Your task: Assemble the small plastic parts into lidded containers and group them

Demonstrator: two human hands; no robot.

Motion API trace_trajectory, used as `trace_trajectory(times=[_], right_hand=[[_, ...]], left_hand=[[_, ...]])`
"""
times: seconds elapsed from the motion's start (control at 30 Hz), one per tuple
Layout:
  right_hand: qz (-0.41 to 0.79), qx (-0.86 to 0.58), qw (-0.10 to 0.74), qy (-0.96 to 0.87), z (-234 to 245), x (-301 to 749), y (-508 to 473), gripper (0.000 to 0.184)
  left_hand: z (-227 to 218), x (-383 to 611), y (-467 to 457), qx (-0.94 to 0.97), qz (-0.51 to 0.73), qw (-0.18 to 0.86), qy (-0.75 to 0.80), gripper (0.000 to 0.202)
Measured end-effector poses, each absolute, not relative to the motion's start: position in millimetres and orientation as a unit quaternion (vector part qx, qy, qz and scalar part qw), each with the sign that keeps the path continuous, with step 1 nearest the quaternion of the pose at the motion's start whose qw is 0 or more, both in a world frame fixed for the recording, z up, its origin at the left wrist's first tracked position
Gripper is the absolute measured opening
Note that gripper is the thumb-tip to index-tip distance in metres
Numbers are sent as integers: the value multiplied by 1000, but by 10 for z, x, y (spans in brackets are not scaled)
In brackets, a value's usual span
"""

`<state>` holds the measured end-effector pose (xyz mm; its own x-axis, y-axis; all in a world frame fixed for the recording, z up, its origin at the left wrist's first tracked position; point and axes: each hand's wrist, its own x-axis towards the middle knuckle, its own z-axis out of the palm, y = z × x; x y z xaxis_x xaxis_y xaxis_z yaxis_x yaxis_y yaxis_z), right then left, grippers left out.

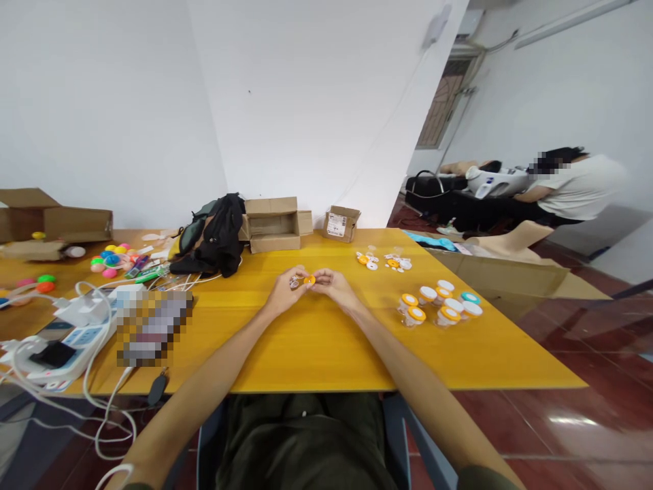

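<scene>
My left hand (283, 291) and my right hand (332, 284) meet above the middle of the yellow table. Between their fingertips is a small orange disc (309, 280) with a pale spot on it. The fingers of the right hand are pinched on its right side. Curled in the left fingers is a small clear, shiny piece (294, 282) whose kind I cannot make out. Off to the right stand several small clear jars with orange-and-white lids (414, 314), one with a teal lid (470, 298). Loose orange and white lid parts (392, 263) lie farther back.
An open cardboard box (275, 241), a smaller carton (341, 224) and a black bag (217, 235) stand along the wall. At left are a power strip (76, 354) with trailing cables, a phone-like object (158, 327) and colourful balls (111, 260). A person (576, 180) sits at far right.
</scene>
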<state>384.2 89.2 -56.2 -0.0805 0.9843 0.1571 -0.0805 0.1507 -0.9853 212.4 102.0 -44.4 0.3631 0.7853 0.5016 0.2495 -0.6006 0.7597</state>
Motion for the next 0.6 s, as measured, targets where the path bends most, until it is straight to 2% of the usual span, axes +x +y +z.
trace_trajectory(times=[0.37,0.6], right_hand=[[518,-412,543,-518,-502,3882,839,27],[525,-419,534,-514,-523,3871,833,34]], left_hand=[[-460,2114,1063,816,433,204,324,7],[-506,2105,1074,856,391,153,300,7]])
